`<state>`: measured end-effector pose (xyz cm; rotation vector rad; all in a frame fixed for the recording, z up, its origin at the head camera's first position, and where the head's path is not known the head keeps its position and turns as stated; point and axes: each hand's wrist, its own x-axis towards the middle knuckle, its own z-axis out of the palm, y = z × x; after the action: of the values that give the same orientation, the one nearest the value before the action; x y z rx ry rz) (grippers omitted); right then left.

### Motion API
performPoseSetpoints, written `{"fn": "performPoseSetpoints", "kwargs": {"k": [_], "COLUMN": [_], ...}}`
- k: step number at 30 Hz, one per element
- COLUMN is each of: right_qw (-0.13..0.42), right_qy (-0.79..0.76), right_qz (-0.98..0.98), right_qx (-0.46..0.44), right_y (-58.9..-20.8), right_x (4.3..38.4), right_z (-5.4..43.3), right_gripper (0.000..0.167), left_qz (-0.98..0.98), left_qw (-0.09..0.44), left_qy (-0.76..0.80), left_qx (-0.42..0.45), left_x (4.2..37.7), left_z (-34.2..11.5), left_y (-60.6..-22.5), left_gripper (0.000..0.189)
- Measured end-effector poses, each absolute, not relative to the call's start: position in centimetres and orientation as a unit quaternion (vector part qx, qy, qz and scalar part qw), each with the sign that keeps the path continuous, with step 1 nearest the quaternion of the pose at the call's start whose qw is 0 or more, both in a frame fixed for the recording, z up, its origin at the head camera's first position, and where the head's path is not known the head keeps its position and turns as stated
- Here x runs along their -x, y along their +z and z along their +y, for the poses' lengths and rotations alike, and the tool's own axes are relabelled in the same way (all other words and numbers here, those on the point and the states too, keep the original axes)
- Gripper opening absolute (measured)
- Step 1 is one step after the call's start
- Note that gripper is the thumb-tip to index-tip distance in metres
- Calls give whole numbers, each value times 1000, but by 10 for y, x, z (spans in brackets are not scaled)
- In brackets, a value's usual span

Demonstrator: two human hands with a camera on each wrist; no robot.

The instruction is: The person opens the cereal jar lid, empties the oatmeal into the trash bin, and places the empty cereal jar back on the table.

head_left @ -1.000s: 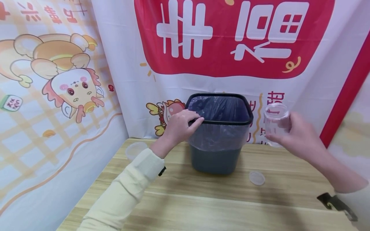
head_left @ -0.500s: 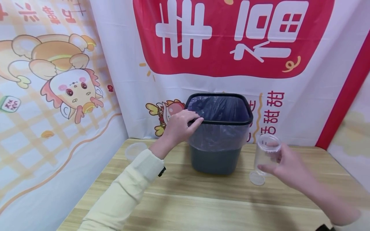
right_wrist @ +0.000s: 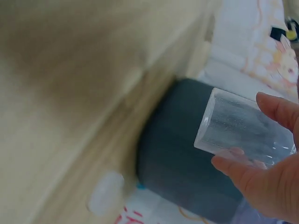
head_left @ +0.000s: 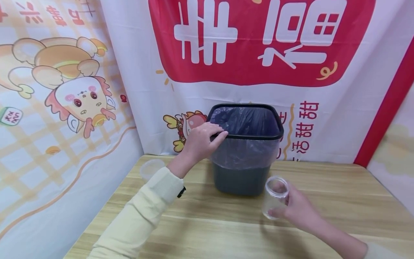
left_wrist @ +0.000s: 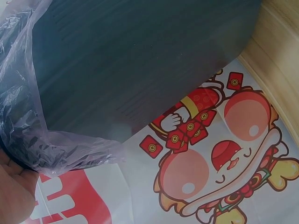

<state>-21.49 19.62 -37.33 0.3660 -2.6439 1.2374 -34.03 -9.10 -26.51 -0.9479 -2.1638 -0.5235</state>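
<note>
A dark grey trash bin point(head_left: 242, 180) stands upright at the back of the table, lined with a clear bag point(head_left: 245, 153) folded over its black rim. My left hand point(head_left: 203, 142) grips the rim at its left front corner, fingers over the edge; only part of this hand point(left_wrist: 16, 196) shows in the left wrist view. In my right hand point(head_left: 299, 208) is a clear plastic jar point(head_left: 273, 199) without a lid, held between thumb and fingers right of the bin's base. The right wrist view shows the jar point(right_wrist: 238, 123) with nothing visible inside.
A small clear round lid point(right_wrist: 106, 192) lies on the table, hidden behind the right hand in the head view. Another clear round piece point(head_left: 152, 169) lies left of the bin. Printed cloth point(head_left: 178, 91) hangs behind the wooden table point(head_left: 207, 230).
My right hand has brought the jar down and to the left, from beside the bin's rim to low by its base. The left hand stays on the rim.
</note>
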Motion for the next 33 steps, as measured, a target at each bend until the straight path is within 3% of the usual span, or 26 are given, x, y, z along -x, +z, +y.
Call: {"fn": "performPoseSetpoints", "kwargs": {"k": [13,33], "right_qw": [60,36], "right_qy": [472,500], "right_qz": [-864,-842], "right_qx": [-167,-199], "right_y": [-414,-430], "right_x": [218,216], "right_z": [168,148], "right_gripper": [64,62], "left_qz": [-838,-836], "left_qw": [350,355], "left_qy": [-204,-208], "left_qx": [365,364], "left_x": [340,340], "left_z": [-90,-90], "left_y": [-265,-266], "left_gripper": [28,27]}}
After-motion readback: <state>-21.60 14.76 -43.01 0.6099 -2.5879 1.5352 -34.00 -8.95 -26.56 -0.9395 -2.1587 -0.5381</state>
